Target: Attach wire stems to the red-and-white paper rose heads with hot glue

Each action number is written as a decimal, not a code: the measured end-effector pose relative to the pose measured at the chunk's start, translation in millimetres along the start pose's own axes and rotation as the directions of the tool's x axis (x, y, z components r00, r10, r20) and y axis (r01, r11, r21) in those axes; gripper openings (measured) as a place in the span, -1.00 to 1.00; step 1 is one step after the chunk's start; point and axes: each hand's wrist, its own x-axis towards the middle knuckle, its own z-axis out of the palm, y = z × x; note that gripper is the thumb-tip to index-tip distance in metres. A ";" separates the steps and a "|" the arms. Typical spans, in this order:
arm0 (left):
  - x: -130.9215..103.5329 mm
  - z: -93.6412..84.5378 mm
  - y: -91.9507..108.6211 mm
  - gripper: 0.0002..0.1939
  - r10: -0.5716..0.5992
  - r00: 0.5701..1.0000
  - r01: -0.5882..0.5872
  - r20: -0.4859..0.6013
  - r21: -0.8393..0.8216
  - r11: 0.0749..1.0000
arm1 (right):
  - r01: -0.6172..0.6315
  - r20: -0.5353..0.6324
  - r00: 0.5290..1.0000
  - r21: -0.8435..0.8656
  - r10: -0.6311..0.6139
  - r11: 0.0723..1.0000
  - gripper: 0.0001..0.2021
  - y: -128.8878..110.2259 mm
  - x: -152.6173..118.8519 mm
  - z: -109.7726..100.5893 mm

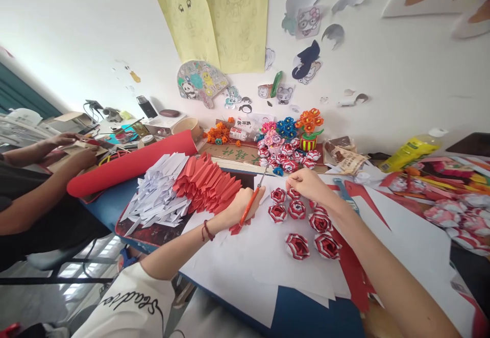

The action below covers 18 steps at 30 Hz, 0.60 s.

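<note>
My left hand (242, 204) is closed around orange-handled scissors (250, 206), their metal blades pointing up and away from me. Red paper pieces show just below that hand. To its right, my right hand (307, 183) has its fingertips pinched together; whatever lies between them is too small to make out. Beneath and beside the right hand, several red-and-white paper flowers (296, 209) rest on white paper sheets (237, 266). Left of my left hand lie a heap of folded red paper pieces (206, 180) and a heap of white ones (158, 197).
A red paper roll (133, 163) lies at the left, near another person's arms (49, 185). Along the wall stand colourful flowers (287, 128) and a plastic bottle (242, 134). At the right are a yellow bottle (413, 150), paper scraps and more paper flowers (459, 218).
</note>
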 end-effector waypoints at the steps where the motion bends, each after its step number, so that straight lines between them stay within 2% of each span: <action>1: 2.0 -0.6 1.1 -0.31 0.015 1.000 -0.015 -0.001 -0.001 1.000 | -0.005 0.000 1.000 0.000 0.005 1.000 -0.69 0.8 2.2 -0.7; 4: 8.7 -0.6 1.3 -0.31 0.043 0.999 -0.043 0.000 -0.010 0.999 | -0.016 0.000 1.000 0.005 0.016 1.000 -0.69 3.1 6.9 -2.1; 11: 27.2 4.4 -10.9 -0.34 0.020 1.000 -0.018 0.023 -0.091 0.996 | -0.048 0.001 0.999 0.002 0.048 0.999 -0.74 3.8 13.2 -9.1; 18: 38.6 5.2 -13.1 -0.28 0.011 0.998 -0.016 -0.062 -0.081 0.997 | -0.050 0.001 0.999 -0.039 0.050 0.998 -0.78 -5.9 15.9 -23.7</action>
